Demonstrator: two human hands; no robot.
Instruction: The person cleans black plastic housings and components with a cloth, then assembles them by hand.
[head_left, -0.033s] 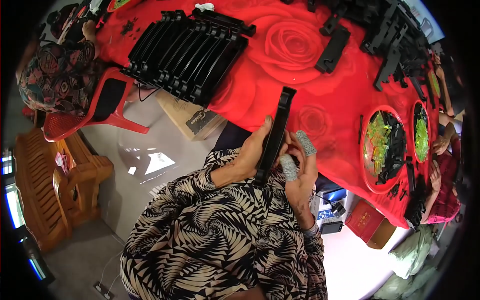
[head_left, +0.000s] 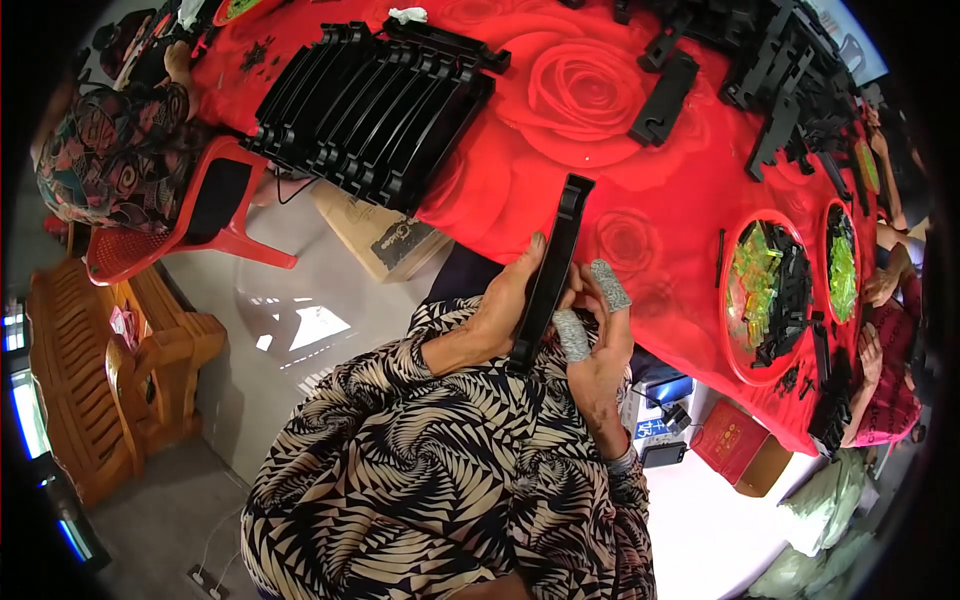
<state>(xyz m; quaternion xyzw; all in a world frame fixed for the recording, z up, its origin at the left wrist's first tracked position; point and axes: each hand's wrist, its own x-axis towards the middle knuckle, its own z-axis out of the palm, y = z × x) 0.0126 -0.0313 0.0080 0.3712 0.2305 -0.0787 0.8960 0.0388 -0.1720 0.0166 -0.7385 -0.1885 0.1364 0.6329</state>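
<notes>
My left hand (head_left: 492, 312) is closed around a long narrow black plastic part (head_left: 552, 275), with the thumb along its left edge. The part is tilted, its upper end over the red tablecloth and its lower end close to my patterned top. My right hand (head_left: 598, 345) is beside the part's right edge, palm turned up and fingers partly curled. Grey wraps cover two of its digits. Whatever those curled fingers may pinch is hidden. On the table, a row of similar black plastic parts (head_left: 375, 110) lies side by side at the far left.
A single black piece (head_left: 665, 100) and a heap of black parts (head_left: 790, 85) lie at the far right. A red tray (head_left: 735, 355) holds yellow-green and black pieces. A red chair (head_left: 215, 225), a cardboard box (head_left: 385, 265) and a wooden bench (head_left: 90, 370) stand left. Other people sit around the table.
My right hand has shifted very slightly left, toward the black plastic part. My left hand and the part stay in place.
</notes>
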